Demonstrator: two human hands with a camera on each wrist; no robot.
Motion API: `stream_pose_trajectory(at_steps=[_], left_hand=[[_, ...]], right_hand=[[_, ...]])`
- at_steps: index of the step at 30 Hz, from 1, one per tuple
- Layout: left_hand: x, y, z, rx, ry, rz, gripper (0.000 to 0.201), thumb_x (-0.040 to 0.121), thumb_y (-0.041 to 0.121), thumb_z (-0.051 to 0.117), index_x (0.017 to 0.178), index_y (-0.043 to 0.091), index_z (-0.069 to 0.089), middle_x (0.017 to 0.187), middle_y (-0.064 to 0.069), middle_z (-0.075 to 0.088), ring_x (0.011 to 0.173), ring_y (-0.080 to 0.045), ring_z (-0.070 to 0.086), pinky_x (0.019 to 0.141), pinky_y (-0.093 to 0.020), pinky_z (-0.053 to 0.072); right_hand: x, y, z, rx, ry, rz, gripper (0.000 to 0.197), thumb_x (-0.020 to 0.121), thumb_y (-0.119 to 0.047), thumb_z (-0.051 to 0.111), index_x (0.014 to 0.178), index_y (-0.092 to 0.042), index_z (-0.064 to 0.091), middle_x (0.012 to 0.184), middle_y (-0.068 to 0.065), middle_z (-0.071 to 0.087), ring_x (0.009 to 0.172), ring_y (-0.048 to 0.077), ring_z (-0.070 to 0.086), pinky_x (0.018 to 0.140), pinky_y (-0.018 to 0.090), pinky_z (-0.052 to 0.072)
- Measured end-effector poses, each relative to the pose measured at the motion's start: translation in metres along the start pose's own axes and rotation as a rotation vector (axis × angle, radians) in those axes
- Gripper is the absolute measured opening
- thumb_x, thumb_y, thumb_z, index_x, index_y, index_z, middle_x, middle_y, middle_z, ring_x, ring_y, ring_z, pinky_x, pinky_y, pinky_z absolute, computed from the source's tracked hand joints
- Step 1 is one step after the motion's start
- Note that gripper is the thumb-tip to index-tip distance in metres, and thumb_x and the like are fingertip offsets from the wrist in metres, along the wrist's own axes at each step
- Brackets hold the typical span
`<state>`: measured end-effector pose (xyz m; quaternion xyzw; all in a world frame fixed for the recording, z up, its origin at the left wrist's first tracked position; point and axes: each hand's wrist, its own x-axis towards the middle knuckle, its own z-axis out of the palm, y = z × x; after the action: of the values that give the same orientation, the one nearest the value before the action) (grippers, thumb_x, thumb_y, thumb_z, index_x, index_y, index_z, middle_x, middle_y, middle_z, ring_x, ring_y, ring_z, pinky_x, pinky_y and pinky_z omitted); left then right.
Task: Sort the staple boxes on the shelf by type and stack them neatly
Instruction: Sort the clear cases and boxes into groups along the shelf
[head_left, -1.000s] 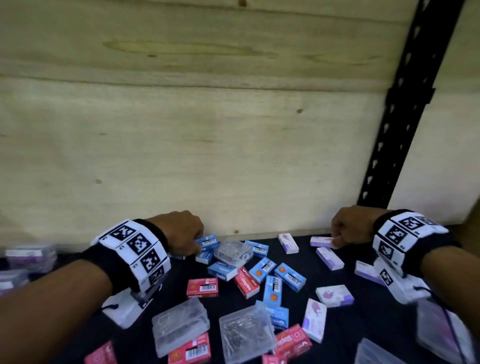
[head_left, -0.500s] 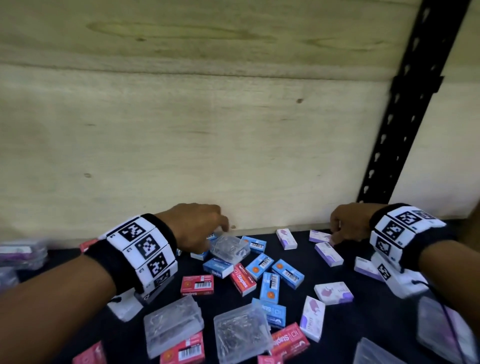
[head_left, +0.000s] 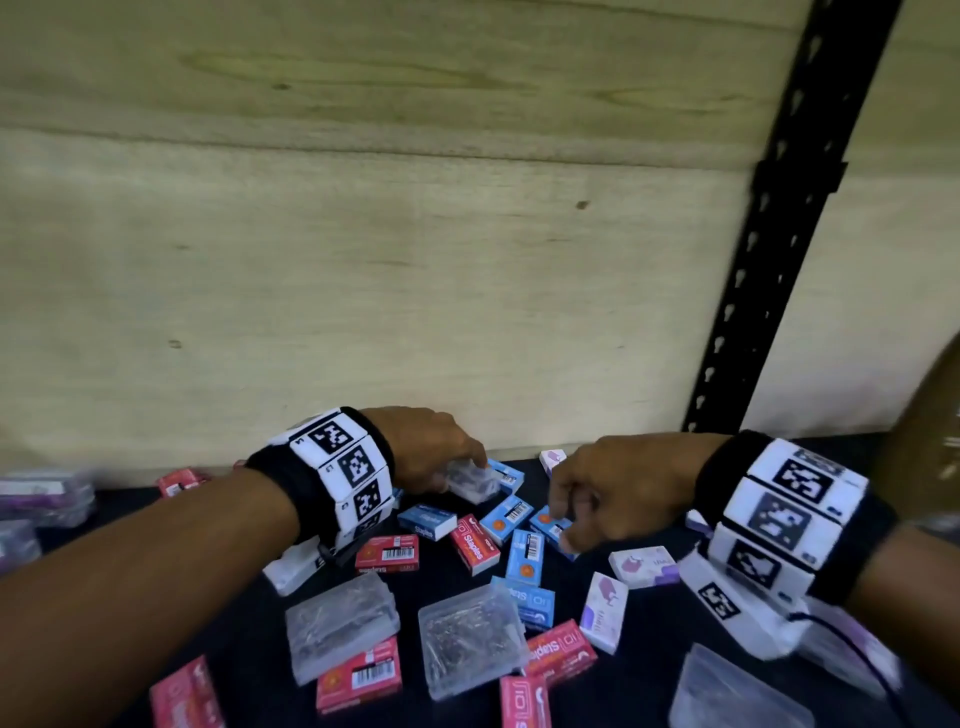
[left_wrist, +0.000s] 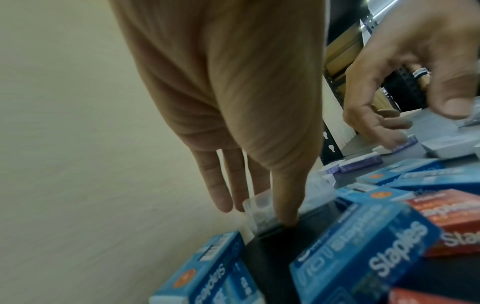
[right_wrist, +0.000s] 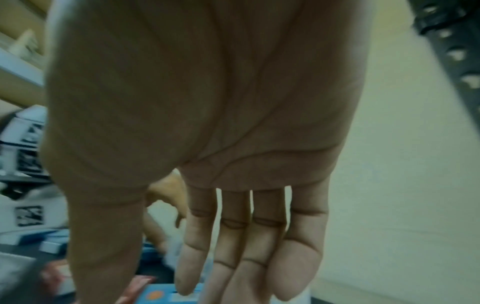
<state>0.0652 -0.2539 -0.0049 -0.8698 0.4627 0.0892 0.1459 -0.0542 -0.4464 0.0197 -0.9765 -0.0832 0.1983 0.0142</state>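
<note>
The dark shelf (head_left: 649, 670) runs along a plywood back wall (head_left: 363, 291), with a black slotted upright (head_left: 769, 291) at its right rear. Three clear plastic cases (head_left: 340, 623) of staples lie toward the front edge and a fourth (head_left: 470, 480) at the back edge. Scattered between are at least six blue staple boxes (head_left: 524, 553), five red ones (head_left: 387, 553) and four white-and-purple ones (head_left: 602, 610). The left hand (head_left: 431, 449) reaches its straight fingers (left_wrist: 284, 197) round the rear clear case. The right hand (head_left: 608, 493) hovers over a blue box (head_left: 550, 522), fingers extended, holding nothing.
</note>
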Motion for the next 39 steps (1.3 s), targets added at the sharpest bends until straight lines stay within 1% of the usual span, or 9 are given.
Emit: stream_pose_trajectory(at_steps=[3,6,11,14,21,27,31,35,39], left_hand=[[-0.003,0.001,0.001,-0.002,0.06,0.02,0.041,0.1,0.028,0.051,0.141,0.026,0.046,0.132,-0.006,0.058,0.119,-0.027,0.053,0.096,-0.041,0.045],[-0.008,0.003,0.0,-0.019,0.112,0.027,0.037,0.101,0.023,0.047,0.138,0.021,0.047,0.131,-0.008,0.059,0.117,-0.028,0.054,0.095,-0.04,0.045],[-0.018,0.006,-0.008,-0.068,0.156,0.005,0.04,0.102,0.016,0.043,0.143,0.015,0.043,0.14,-0.009,0.052,0.126,-0.026,0.049,0.103,-0.038,0.041],[-0.029,0.007,-0.013,-0.079,0.17,-0.016,0.042,0.102,0.014,0.042,0.144,0.014,0.042,0.142,-0.009,0.051,0.127,-0.025,0.047,0.103,-0.035,0.04],[-0.06,0.0,-0.014,-0.095,0.184,-0.105,0.044,0.102,0.017,0.041,0.146,0.018,0.041,0.143,-0.009,0.052,0.128,-0.026,0.048,0.105,-0.038,0.04],[-0.09,-0.005,-0.011,-0.122,0.178,-0.134,0.042,0.104,0.022,0.04,0.146,0.018,0.042,0.143,-0.008,0.053,0.126,-0.025,0.051,0.104,-0.037,0.041],[-0.116,-0.009,-0.009,-0.121,0.182,-0.161,0.043,0.105,0.024,0.038,0.147,0.017,0.042,0.145,-0.006,0.051,0.129,-0.023,0.05,0.106,-0.033,0.039],[-0.143,-0.018,-0.003,-0.118,0.176,-0.194,0.043,0.105,0.027,0.037,0.147,0.019,0.041,0.145,-0.005,0.051,0.128,-0.023,0.05,0.107,-0.037,0.04],[-0.169,-0.025,0.001,-0.138,0.159,-0.235,0.043,0.106,0.028,0.037,0.148,0.02,0.04,0.145,-0.004,0.051,0.128,-0.022,0.05,0.108,-0.038,0.039]], right_hand=[[-0.007,-0.019,0.006,0.046,-0.012,-0.094,0.039,0.086,-0.053,0.068,0.118,-0.03,0.061,0.102,-0.013,0.065,0.079,0.004,0.057,0.073,0.022,0.044],[-0.01,-0.036,0.013,0.05,-0.031,-0.174,0.046,0.085,-0.057,0.067,0.123,-0.031,0.058,0.116,-0.012,0.061,0.077,-0.002,0.053,0.075,0.022,0.043],[-0.016,-0.053,0.019,0.023,-0.053,-0.197,0.057,0.083,-0.065,0.064,0.126,-0.03,0.058,0.102,-0.016,0.054,0.093,0.008,0.054,0.081,0.025,0.044],[-0.016,-0.061,0.021,0.015,-0.048,-0.22,0.063,0.077,-0.071,0.065,0.125,-0.031,0.059,0.114,-0.014,0.056,0.099,0.01,0.056,0.087,0.029,0.047],[-0.014,-0.083,0.032,-0.085,-0.042,-0.251,0.064,0.069,-0.065,0.077,0.118,-0.029,0.059,0.114,-0.009,0.059,0.099,0.013,0.059,0.089,0.037,0.053],[-0.014,-0.086,0.028,-0.074,-0.019,-0.197,0.047,0.073,-0.058,0.075,0.107,-0.03,0.061,0.096,-0.009,0.066,0.087,0.014,0.064,0.079,0.034,0.056],[-0.022,-0.081,0.009,0.008,0.011,-0.122,0.04,0.081,-0.058,0.065,0.105,-0.026,0.067,0.095,-0.008,0.07,0.083,0.009,0.064,0.076,0.029,0.051],[-0.02,-0.079,-0.007,0.184,0.039,-0.061,0.037,0.094,-0.049,0.046,0.082,-0.017,0.061,0.066,-0.004,0.064,0.059,0.008,0.06,0.066,0.022,0.045],[-0.014,-0.084,-0.016,0.202,0.082,0.005,0.045,0.1,-0.049,0.036,0.092,-0.014,0.062,0.063,-0.004,0.059,0.056,0.012,0.057,0.065,0.021,0.048]])
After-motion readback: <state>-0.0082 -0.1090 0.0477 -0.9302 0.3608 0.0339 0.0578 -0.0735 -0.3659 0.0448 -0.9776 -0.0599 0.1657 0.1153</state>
